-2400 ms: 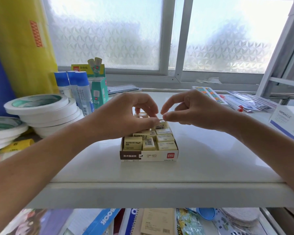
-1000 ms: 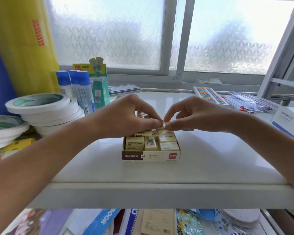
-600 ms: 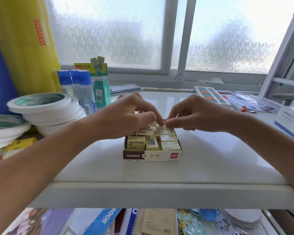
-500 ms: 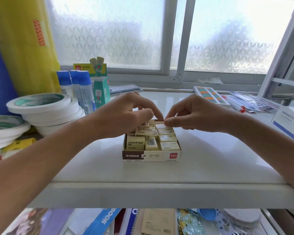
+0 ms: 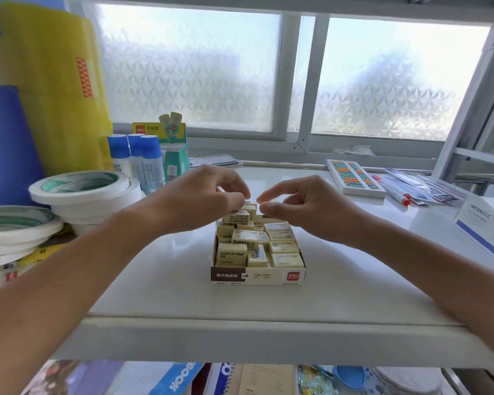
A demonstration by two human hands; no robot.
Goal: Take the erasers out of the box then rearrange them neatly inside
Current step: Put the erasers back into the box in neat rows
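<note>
Over the box, left grip: our left hand [image 5: 203, 199] hovers above the far left part of the box, fingers curled down and pinched on a pale eraser [image 5: 238, 216] at the top of the heap.
Right grip: our right hand [image 5: 305, 208] hangs just beside the left, thumb and forefinger nearly meeting but with nothing between them that we can see; we read it as empty.
Erasers: the erasers [image 5: 257, 246] lie inside the box, tidy flat rows on the right side, a jumbled pile on the left and toward the back.
Box: the box [image 5: 257, 276], a shallow open carton with a brown and white front panel, sits in the middle of the worktop.
Step in hand: we judge that this is the refilling stage, with no loose erasers on the worktop around the box and the piled left side not yet neat.
Next move: we think the pinched eraser needs turning flat and pressing into a free slot, with our right hand steadying the neighbours so the rows do not shift.
Surface: the worktop [image 5: 354, 280] is white and glossy.
Room: frosted window panes stand behind; tape rolls [image 5: 83, 189] and blue-capped glue sticks [image 5: 139, 158] at left, a bead tray [image 5: 354, 178] at right.
</note>
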